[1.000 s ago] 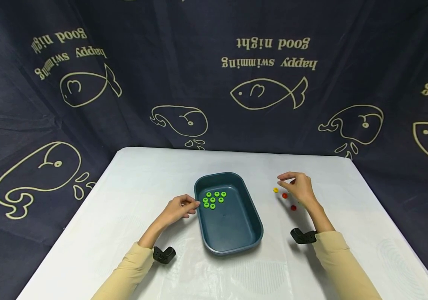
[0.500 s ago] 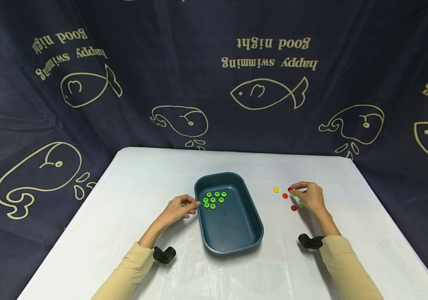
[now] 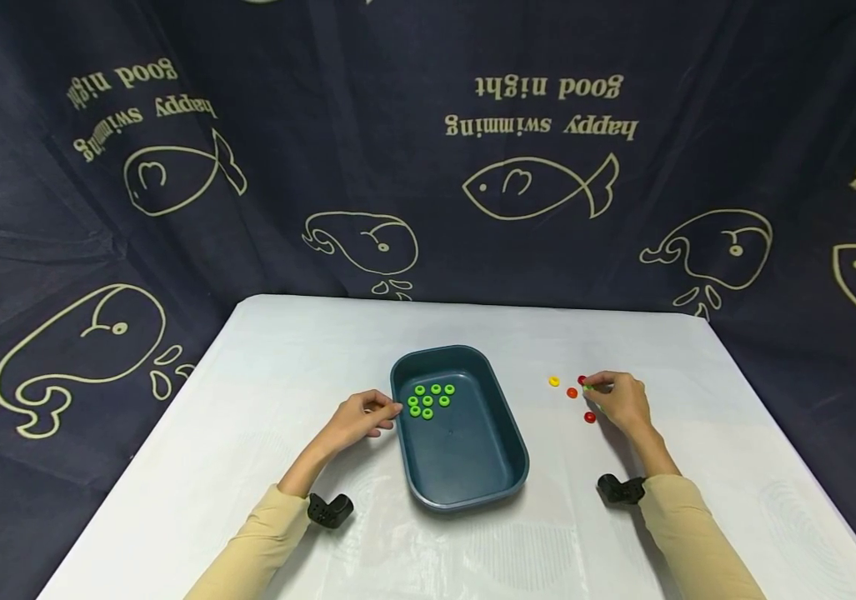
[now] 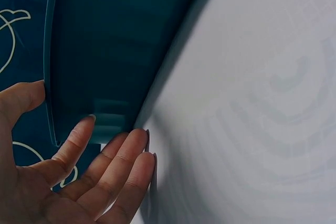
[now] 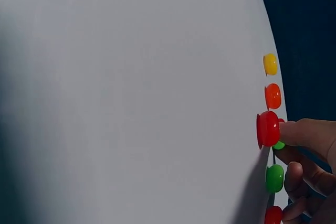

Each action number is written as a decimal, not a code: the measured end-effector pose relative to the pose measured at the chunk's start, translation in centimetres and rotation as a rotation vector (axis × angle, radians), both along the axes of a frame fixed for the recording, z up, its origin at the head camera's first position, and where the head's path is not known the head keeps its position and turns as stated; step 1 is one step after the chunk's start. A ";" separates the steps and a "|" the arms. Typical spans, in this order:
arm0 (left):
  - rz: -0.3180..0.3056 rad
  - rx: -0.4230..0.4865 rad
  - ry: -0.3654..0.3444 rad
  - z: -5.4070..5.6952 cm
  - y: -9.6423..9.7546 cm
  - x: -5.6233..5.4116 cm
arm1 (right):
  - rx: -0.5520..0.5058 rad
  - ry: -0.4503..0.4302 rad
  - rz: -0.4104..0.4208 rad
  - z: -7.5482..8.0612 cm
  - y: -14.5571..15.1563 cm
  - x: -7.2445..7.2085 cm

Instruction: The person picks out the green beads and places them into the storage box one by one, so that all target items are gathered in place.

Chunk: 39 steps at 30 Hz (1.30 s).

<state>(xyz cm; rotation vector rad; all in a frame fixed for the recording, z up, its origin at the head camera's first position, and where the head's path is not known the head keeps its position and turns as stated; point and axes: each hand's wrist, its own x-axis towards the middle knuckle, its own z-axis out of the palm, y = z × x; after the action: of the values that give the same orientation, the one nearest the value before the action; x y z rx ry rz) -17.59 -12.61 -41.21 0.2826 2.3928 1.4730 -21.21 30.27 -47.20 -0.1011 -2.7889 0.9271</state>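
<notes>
My left hand (image 3: 362, 417) holds the near-left rim of a dark blue tray (image 3: 465, 504); in the left wrist view its fingertips (image 4: 84, 124) lie at the rim and outer wall. Several green rings (image 3: 428, 401) lie inside the tray. To its right, my right hand (image 3: 621, 402) pinches a green ring (image 5: 280, 144) low at the table, its fingertips on either side. Close by lie a yellow ring (image 3: 553, 381), an orange ring (image 3: 573, 392), a red ring (image 3: 590, 417) and another red ring (image 3: 582, 380). A second green ring (image 5: 274, 178), hidden in the head view, shows below the fingers.
A further red ring (image 5: 273, 215) shows at the lower edge of the right wrist view. The white-covered table (image 3: 307, 350) meets a dark curtain (image 3: 367, 150) with fish drawings behind. Black wrist cameras (image 3: 330, 510) are strapped at both wrists.
My right hand has drawn back to the right and down, away from near the yellow ring, and its fingertips have come together on a green ring. The left hand stays at the tray.
</notes>
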 end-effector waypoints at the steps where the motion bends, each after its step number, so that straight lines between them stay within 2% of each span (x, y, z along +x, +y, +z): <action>1: 0.001 0.001 0.002 0.0 0.0 0.0 | 0.002 0.003 0.000 0.0 0.0 0.0; 8: -0.008 0.002 0.005 0.0 0.0 -0.1 | 0.012 0.026 -0.008 0.4 0.2 0.1; 14: -0.010 0.001 0.008 0.0 -0.1 0.0 | 0.005 0.073 0.005 1.6 -0.3 -0.1; 19: -0.011 0.004 0.007 -0.1 -0.1 0.0 | -0.010 0.142 0.035 3.0 -1.7 -0.5; 26: -0.016 0.011 0.008 -0.1 -0.1 0.0 | -0.035 0.166 0.086 4.9 -4.3 -1.4; 32: -0.017 0.009 0.010 0.0 -0.1 0.1 | -0.066 0.198 0.113 5.9 -6.2 -2.3; 35: -0.019 0.009 0.010 -0.3 -0.1 -0.2 | -0.094 0.203 0.122 6.4 -7.2 -2.6; 39: -0.010 0.011 0.008 -2.0 -0.4 -1.1 | -0.122 0.201 0.137 7.0 -8.7 -2.9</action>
<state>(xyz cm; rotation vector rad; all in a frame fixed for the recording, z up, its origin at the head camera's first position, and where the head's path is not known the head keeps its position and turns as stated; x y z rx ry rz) -18.70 -12.98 -43.24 0.3037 2.3867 1.4840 -24.12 21.53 -40.20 0.1592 -2.5799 1.0747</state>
